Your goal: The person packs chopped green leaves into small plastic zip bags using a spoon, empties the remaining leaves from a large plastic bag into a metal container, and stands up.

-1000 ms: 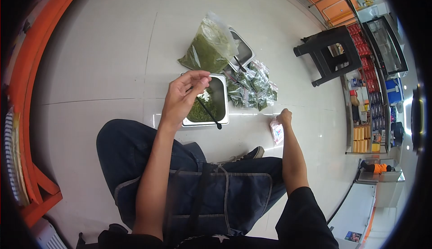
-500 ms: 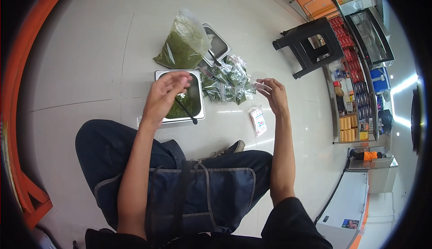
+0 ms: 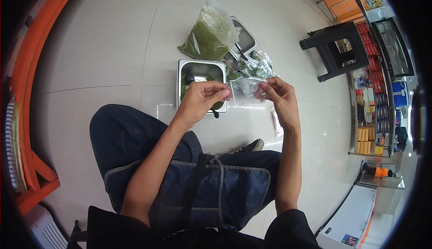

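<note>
A small clear plastic bag stretches between my two hands above the floor. My left hand is closed in a pinch at its left edge. My right hand pinches the opposite edge. Behind the left hand stands a steel pan with chopped green herbs and a dark-handled spoon in it. Beyond the bag lies a pile of small filled bags of greens, partly covered by it. A white packet lies on the floor, partly behind my right wrist.
A large clear bag of green contents stands behind the pan. A second steel pan with a dark-handled utensil is beside it. At the right are a black stool and stocked shelves. An orange frame runs along the left.
My hands have come closer together, and the left one has closed on the clear bag, now held between both. The camera view has shifted, so the floor items appear farther right and higher.
</note>
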A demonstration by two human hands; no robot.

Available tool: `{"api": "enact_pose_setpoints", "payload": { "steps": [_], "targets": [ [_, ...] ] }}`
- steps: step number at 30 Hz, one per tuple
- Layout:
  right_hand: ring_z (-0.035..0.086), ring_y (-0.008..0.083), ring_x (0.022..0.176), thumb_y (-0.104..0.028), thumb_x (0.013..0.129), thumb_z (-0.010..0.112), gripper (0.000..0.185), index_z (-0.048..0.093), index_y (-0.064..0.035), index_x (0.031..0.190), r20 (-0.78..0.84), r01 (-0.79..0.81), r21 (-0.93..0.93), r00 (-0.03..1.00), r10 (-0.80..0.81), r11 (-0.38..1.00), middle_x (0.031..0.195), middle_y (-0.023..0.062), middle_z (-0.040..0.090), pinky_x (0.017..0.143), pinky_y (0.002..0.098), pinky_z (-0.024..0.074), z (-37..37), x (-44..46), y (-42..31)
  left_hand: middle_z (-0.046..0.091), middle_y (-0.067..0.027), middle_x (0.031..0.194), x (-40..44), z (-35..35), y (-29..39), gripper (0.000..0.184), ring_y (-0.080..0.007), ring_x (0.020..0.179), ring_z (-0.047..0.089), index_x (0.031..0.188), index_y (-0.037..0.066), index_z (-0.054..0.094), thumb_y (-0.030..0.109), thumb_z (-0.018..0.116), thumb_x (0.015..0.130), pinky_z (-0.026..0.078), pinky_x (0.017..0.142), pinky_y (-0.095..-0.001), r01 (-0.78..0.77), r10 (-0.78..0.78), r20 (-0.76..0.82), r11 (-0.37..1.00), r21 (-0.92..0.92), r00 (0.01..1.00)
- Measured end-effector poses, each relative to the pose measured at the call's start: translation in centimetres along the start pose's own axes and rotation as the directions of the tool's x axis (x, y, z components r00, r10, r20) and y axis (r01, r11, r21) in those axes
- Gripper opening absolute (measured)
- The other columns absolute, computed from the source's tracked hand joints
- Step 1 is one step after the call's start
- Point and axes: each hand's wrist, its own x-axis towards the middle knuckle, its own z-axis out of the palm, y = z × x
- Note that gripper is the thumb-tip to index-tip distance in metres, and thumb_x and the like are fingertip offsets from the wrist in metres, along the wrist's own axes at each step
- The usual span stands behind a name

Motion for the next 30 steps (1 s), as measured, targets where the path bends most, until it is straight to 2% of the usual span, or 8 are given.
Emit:
{"api": "enact_pose_setpoints", "payload": {
  "steps": [2, 4, 5, 7, 12, 20, 24, 30],
  "targets": [
    [0.069, 0.0161, 0.082, -0.007, 0.094, 0.064, 0.012, 0.063, 0.0034, 0.100, -0.009, 0.003, -0.040, 1.000, -0.004, 0.999, 0.094, 0.0123, 0.071, 0.076, 0.0289, 0.0560, 0.6, 0.1, 0.1, 0.072, -0.0090, 0.093, 0.0, 0.1, -0.1, 0.017, -0.0118, 0.083, 0.068, 0.106, -0.004, 0.069, 0.008, 0.067, 0.094, 0.054, 0.079, -0.0242, 0.006, -0.006, -0.030, 1.000, 0.013, 1.000],
    [0.068, 0.0180, 0.080, -0.005, 0.088, 0.070, 0.017, 0.064, 0.0021, 0.102, -0.240, 0.240, -0.428, 0.899, -0.365, 0.872, 0.093, 0.0115, 0.069, 0.073, 0.0295, 0.0542, 2.3, -0.3, -0.2, 0.072, -0.0087, 0.090, 0.0, 0.2, -0.1, 0.014, -0.0115, 0.080, 0.068, 0.103, -0.004, 0.069, 0.006, 0.069, 0.092, 0.055, 0.075, -0.0229, -0.014, 0.016, -0.078, 1.000, 0.016, 0.997],
    [0.068, 0.0180, 0.080, -0.005, 0.088, 0.070, 0.017, 0.064, 0.0021, 0.102, -0.229, 0.244, -0.421, 0.903, -0.363, 0.873, 0.093, 0.0115, 0.069, 0.073, 0.0295, 0.0542, 2.9, -0.5, -0.7, 0.072, -0.0087, 0.090, 0.0, 0.1, -0.2, 0.014, -0.0115, 0.080, 0.068, 0.103, -0.004, 0.069, 0.006, 0.069, 0.092, 0.055, 0.075, -0.0229, -0.014, 0.015, -0.093, 1.000, 0.018, 0.996],
    [0.066, 0.0222, 0.077, -0.005, 0.081, 0.076, 0.025, 0.065, 0.0004, 0.103, -0.121, 0.365, -0.741, 0.753, -0.647, 0.564, 0.092, 0.0128, 0.067, 0.069, 0.0320, 0.0522, 4.2, -1.2, -1.8, 0.072, -0.0085, 0.089, 0.0, -0.1, -0.6, 0.011, -0.0108, 0.081, 0.068, 0.098, -0.004, 0.069, 0.005, 0.070, 0.091, 0.055, 0.075, -0.0226, -0.037, 0.047, -0.132, 0.996, 0.081, 0.990],
    [0.066, 0.0204, 0.073, -0.006, 0.079, 0.078, 0.020, 0.072, 0.0004, 0.098, 0.118, 0.469, -0.561, 0.861, -0.495, 0.682, 0.091, 0.0124, 0.070, 0.062, 0.0307, 0.0535, 7.3, -1.9, -0.2, 0.071, -0.0096, 0.090, -0.2, 0.5, -0.3, 0.007, -0.0107, 0.081, 0.067, 0.092, -0.003, 0.066, 0.003, 0.070, 0.091, 0.055, 0.075, -0.0231, -0.065, 0.065, -0.089, 0.998, 0.003, 0.994],
    [0.065, 0.0194, 0.070, 0.001, 0.082, 0.070, 0.016, 0.072, 0.0032, 0.098, 0.131, 0.385, -0.499, 0.919, -0.371, 0.777, 0.084, 0.0116, 0.069, 0.061, 0.0303, 0.0503, 6.9, -1.7, -0.3, 0.072, -0.0067, 0.085, 0.0, 0.3, -0.9, 0.011, -0.0078, 0.079, 0.066, 0.090, -0.002, 0.069, 0.007, 0.074, 0.089, 0.054, 0.073, -0.0215, -0.114, 0.113, -0.082, 0.993, -0.009, 0.990],
    [0.063, 0.0204, 0.067, -0.001, 0.082, 0.071, 0.017, 0.072, 0.0020, 0.099, 0.137, 0.465, -0.540, 0.871, -0.471, 0.702, 0.082, 0.0117, 0.068, 0.058, 0.0307, 0.0497, 7.1, -1.5, 0.8, 0.072, -0.0070, 0.085, -0.1, 0.2, -0.7, 0.011, -0.0080, 0.078, 0.066, 0.089, -0.002, 0.069, 0.007, 0.075, 0.088, 0.054, 0.073, -0.0217, -0.110, 0.111, -0.111, 0.994, 0.017, 0.988],
    [0.065, 0.0249, 0.067, -0.006, 0.084, 0.072, 0.019, 0.072, 0.0025, 0.100, 0.159, 0.369, -0.436, 0.929, -0.334, 0.821, 0.082, 0.0152, 0.069, 0.061, 0.0333, 0.0518, 6.7, -1.4, 0.2, 0.071, -0.0084, 0.087, -0.3, 0.6, 0.1, 0.009, -0.0097, 0.079, 0.067, 0.091, -0.002, 0.067, 0.003, 0.074, 0.088, 0.054, 0.075, -0.0232, -0.092, 0.097, -0.148, 0.995, 0.038, 0.984]
  ]
}}
